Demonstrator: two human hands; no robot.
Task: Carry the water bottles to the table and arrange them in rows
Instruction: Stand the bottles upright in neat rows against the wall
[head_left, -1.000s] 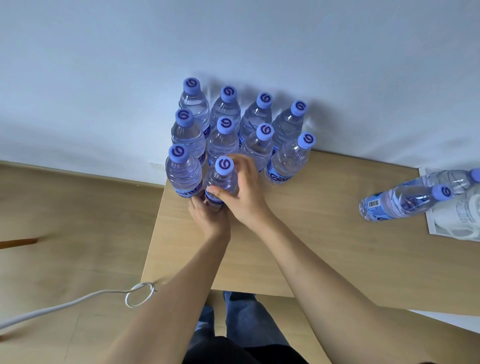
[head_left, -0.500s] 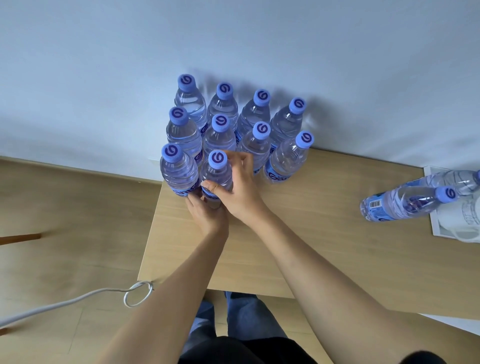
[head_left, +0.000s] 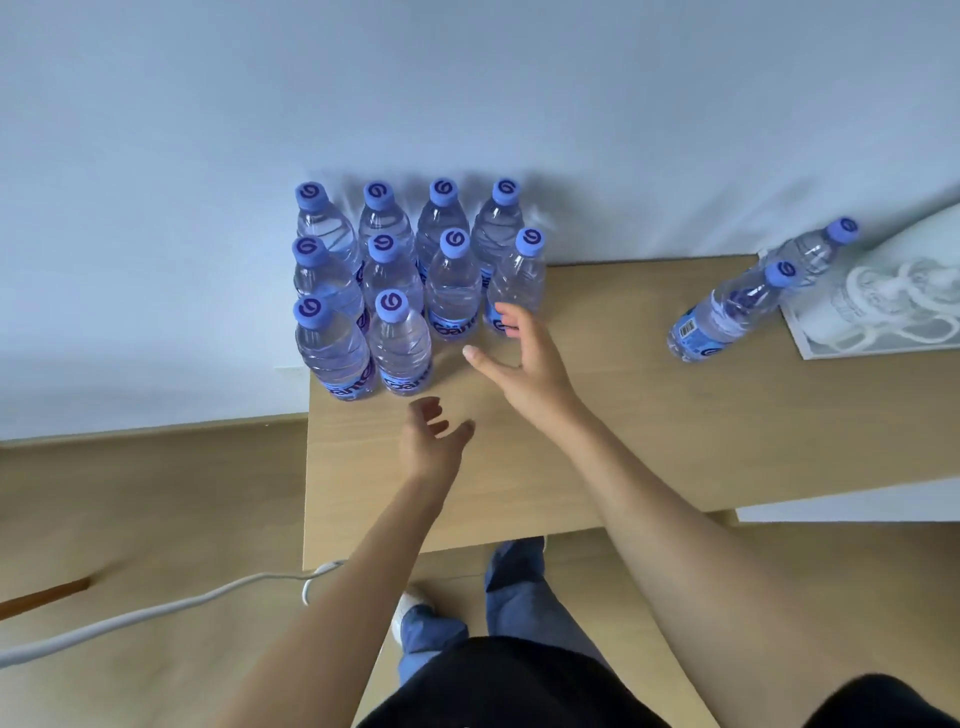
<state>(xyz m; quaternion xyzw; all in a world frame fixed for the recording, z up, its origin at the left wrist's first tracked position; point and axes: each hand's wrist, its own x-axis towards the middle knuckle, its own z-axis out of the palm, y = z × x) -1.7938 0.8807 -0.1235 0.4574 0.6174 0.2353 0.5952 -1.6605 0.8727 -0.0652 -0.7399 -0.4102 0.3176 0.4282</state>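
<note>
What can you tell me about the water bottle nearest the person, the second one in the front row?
The front-row bottle is clear ribbed plastic, seemingly full of water, with a blue cap bearing a dark swirl logo and a blue label around its base. It stands upright near the wooden table's left end, close against its left neighbour. Neither hand touches it; the left hand hovers just in front.

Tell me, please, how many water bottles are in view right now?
12. Ten stand in rows at the table's far-left corner: four, four, two. Two more stand at far right.
</note>
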